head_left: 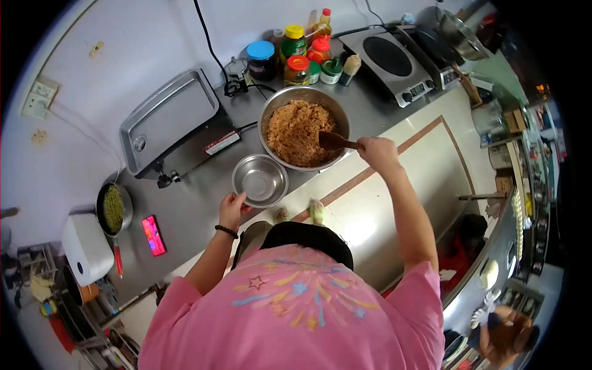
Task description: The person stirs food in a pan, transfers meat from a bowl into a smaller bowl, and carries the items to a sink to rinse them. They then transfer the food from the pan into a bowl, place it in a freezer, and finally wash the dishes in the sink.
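My right hand (378,152) is closed around the handle of a wooden spoon (333,141). The spoon's head is sunk into a brown, crumbly food mixture (297,126) that fills much of a large steel bowl (266,111). At the near-left side of that bowl stands a smaller steel bowl (261,181) with nothing visible in it. My left hand (232,208) grips the smaller bowl at its near-left rim, fingers against the outer wall. A dark beaded bracelet circles my left wrist.
Behind the large bowl stand several jars and bottles (296,43). An induction cooker (390,58) is at the right, a steel-topped appliance (172,123) at the left. Farther left are a pan of green food (113,208) and a phone (153,235). Another person (502,333) appears lower right.
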### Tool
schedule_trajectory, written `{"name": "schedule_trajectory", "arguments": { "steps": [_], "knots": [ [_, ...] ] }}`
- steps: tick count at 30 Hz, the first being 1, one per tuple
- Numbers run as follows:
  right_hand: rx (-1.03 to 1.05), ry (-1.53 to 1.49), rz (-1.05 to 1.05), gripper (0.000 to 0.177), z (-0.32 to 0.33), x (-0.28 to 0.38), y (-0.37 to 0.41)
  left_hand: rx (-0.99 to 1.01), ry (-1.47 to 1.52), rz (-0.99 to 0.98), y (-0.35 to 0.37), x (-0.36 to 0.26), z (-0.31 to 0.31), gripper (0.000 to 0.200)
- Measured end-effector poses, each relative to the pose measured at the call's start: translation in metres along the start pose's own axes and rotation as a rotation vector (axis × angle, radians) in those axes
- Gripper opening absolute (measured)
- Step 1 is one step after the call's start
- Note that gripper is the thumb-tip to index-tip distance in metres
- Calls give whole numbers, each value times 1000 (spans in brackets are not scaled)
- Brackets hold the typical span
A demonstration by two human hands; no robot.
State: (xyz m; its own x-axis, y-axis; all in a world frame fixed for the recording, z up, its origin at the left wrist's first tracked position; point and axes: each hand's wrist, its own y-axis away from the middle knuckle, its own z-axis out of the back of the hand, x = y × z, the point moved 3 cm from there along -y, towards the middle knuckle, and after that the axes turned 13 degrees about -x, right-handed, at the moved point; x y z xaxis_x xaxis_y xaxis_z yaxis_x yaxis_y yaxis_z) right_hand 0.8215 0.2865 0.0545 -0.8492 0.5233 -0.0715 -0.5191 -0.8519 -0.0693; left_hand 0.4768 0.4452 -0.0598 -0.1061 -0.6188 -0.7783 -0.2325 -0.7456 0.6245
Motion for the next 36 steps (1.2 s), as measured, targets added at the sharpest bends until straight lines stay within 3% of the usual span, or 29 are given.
{"name": "schedule_trajectory", "arguments": {
  "steps": [7, 10, 20, 30, 36],
  "knots": [
    [172, -85, 355, 18, -35, -7, -75, -126, 31, -73, 4, 34, -8, 13],
    [125, -136, 442, 20, -54, -3, -93, -228, 48, -110, 13, 36, -14, 20],
    [42, -378, 616, 26, -96, 21, -110, -323, 42, -106, 30, 40, -25, 13],
    [40, -601, 635, 28, -97, 21, -108, -350, 86, -135, 33, 38, -29, 18],
    [197, -701, 499, 26, -82, 17, -103, -318, 70, -124, 27, 28, -24, 17]
  ]
}}
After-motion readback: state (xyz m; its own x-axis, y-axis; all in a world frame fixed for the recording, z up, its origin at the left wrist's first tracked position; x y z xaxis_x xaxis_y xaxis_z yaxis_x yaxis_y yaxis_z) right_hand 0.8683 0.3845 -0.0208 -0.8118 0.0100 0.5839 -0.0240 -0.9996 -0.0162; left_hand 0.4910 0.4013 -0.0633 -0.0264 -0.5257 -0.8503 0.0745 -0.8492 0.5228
